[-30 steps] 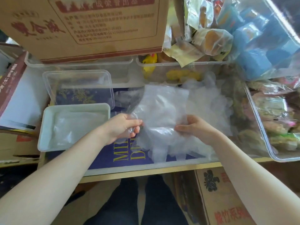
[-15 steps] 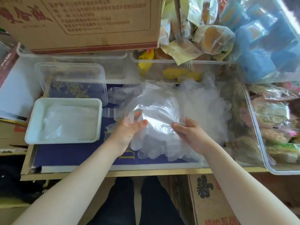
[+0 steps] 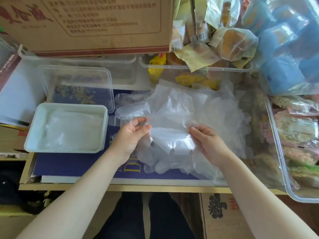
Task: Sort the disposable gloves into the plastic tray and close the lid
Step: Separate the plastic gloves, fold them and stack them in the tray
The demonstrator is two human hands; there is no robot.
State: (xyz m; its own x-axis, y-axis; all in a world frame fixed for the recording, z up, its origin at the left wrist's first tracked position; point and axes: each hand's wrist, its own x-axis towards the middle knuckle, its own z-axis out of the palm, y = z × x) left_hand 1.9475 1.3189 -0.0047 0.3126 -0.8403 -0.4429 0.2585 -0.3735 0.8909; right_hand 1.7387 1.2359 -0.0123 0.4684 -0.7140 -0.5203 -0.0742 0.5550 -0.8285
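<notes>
A heap of clear disposable gloves (image 3: pixel 212 111) lies on a dark blue book in the middle of the table. Over its front part I hold one glove (image 3: pixel 169 118) spread between both hands. My left hand (image 3: pixel 133 135) pinches its left edge with thumb and fingertips. My right hand (image 3: pixel 205 137) pinches its right edge. The white plastic tray (image 3: pixel 32 133) stands to the left with several gloves lying flat inside. Its clear lid (image 3: pixel 110 87) lies upside down just behind the tray.
A large cardboard box (image 3: pixel 96 25) overhangs the back. Clear bins of wrapped snacks (image 3: pixel 196 68) stand behind the heap and along the right side (image 3: pixel 279 152). A bag of blue packets (image 3: pixel 290 49) sits at the back right. The table's front edge (image 3: pixel 138 187) runs below my wrists.
The glove has been turned and drawn out flat between both hands; its fingers now point left. My hands stay over the heap's front part.
</notes>
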